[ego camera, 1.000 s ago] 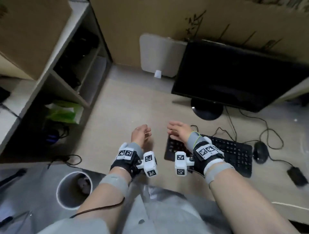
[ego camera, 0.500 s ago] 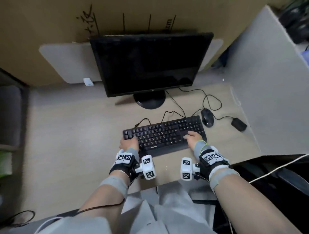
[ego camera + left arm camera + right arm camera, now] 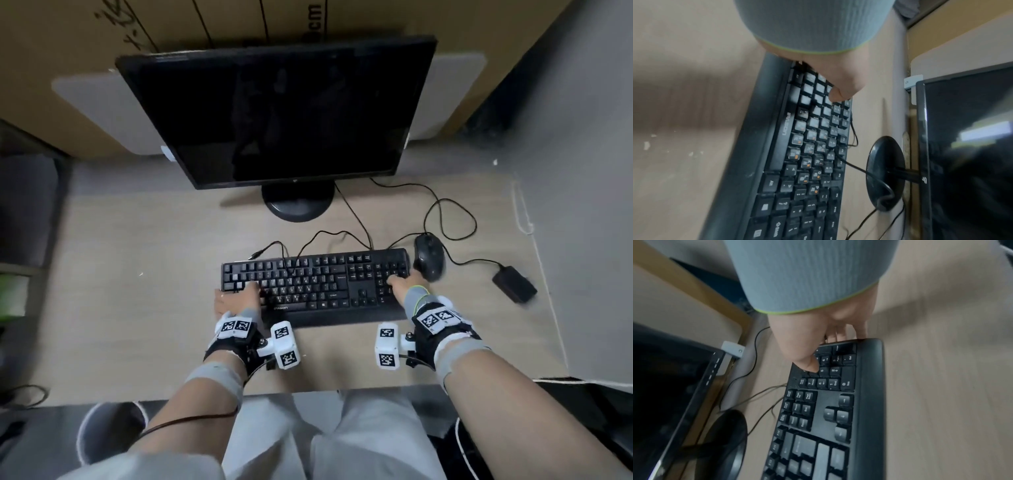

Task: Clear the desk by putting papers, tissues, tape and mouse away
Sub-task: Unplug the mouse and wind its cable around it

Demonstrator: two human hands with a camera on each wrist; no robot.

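Observation:
A black keyboard (image 3: 315, 284) lies on the wooden desk (image 3: 137, 274) in front of the monitor. My left hand (image 3: 236, 298) grips its left end, thumb (image 3: 838, 94) pressed on the keys. At the number pad end my right hand (image 3: 404, 284) holds the keyboard (image 3: 828, 418), thumb (image 3: 807, 363) on top and fingers curled round the end edge. A black wired mouse (image 3: 430, 257) sits just beyond the right end, touching or nearly touching my right hand. No papers, tissues or tape show on the desk.
The black monitor (image 3: 284, 113) stands on its round base (image 3: 298, 205) behind the keyboard, with cables looping across the desk. A black power adapter (image 3: 513, 284) lies at the right. A grey partition (image 3: 582, 171) walls the right side. A round bin (image 3: 102, 431) stands below left.
My view swung from the left shelves to the desk's centre. Both hands took hold of the keyboard's ends, and it now lies straighter in front of the monitor.

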